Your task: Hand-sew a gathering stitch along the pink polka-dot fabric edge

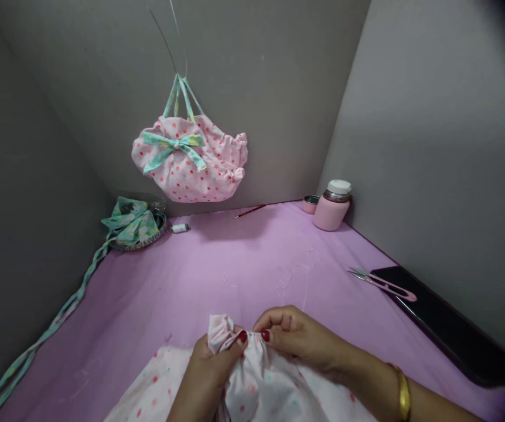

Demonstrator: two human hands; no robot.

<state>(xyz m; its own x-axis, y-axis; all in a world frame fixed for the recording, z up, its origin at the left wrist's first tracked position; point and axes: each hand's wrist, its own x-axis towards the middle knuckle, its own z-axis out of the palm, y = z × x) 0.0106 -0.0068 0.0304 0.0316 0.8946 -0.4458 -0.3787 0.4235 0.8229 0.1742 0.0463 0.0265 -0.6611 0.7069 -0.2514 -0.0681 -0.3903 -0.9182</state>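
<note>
A pale pink polka-dot cloth (pixel 256 387) spreads across the near edge of the table, its upper edge gathered into small folds. My left hand (pixel 211 366) is closed around the bunched part, and a ruffled end sticks up above the thumb. Just to the right, my right hand (pixel 290 334) pinches the gathered edge between thumb and fingertips. Both thumbs face each other, a small gap apart. Whether a needle sits between the fingers cannot be made out. Fine white thread (pixel 294 272) lies loosely on the table beyond my right hand.
Thread snips (pixel 384 284) rest partly on a flat black object (pixel 446 328) at right. Behind stand a pink jar (pixel 331 208) and small tin (pixel 310 204). A dotted pouch (pixel 191 158) hangs at the back wall. A basket (pixel 147 241) with green ties, a spool (pixel 180 228) and pencil-like stick (pixel 249 212) lie further back.
</note>
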